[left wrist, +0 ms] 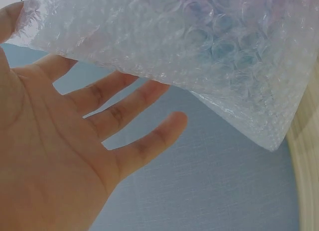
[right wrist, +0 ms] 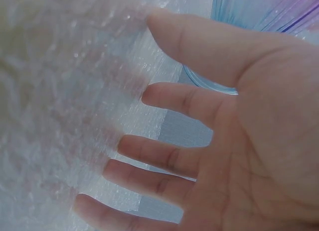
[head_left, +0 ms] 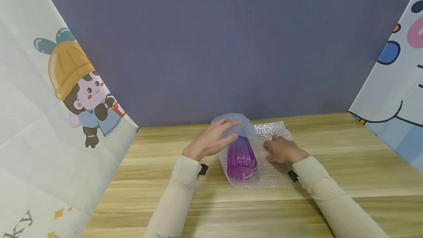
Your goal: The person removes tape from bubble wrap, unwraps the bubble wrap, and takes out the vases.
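Fluted purple-blue glass vase (head_left: 241, 160) laid sideways on bubble wrap (head_left: 272, 175), long axis roughly front-to-back, base aimed at person. Blue end kinda covered by wrap flap (head_left: 247, 127), left hand (head_left: 211, 139) nearer there, fingers spread. Right hand (head_left: 283, 150) rested on wrap, right of vase, fingers spread too.

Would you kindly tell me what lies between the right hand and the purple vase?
In the head view, only bubble wrap lies between the right hand and the purple vase.
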The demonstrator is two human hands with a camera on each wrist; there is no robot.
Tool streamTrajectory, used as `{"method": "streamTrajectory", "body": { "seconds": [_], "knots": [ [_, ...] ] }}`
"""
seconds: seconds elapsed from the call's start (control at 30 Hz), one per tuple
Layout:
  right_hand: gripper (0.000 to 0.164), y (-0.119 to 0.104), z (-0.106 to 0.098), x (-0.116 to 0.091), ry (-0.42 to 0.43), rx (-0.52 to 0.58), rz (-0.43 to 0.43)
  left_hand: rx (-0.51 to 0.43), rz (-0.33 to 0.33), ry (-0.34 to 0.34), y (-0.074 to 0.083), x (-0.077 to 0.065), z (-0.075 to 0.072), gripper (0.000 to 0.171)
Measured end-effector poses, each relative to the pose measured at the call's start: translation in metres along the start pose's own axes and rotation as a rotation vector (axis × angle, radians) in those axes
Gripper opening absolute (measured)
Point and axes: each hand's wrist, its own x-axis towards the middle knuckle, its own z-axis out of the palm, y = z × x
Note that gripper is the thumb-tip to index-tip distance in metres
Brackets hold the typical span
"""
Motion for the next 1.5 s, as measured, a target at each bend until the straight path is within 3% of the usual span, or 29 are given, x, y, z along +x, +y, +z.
{"method": "streamTrajectory", "body": {
  "seconds": [0.37,1.0,1.5],
  "knots": [
    [0.052,-0.020,0.007,-0.017,0.008,0.010,0.029,0.002,-0.013,0.004,0.000,-0.019,-0.005,0.060],
    [0.053,-0.050,0.014,-0.043,0.008,0.043,0.085,-0.008,0.030,-0.003,-0.001,-0.046,-0.009,0.060],
    [0.054,-0.054,0.017,-0.042,0.025,0.027,0.092,-0.015,0.042,0.019,-0.005,-0.050,-0.014,0.061]
  ]
}}
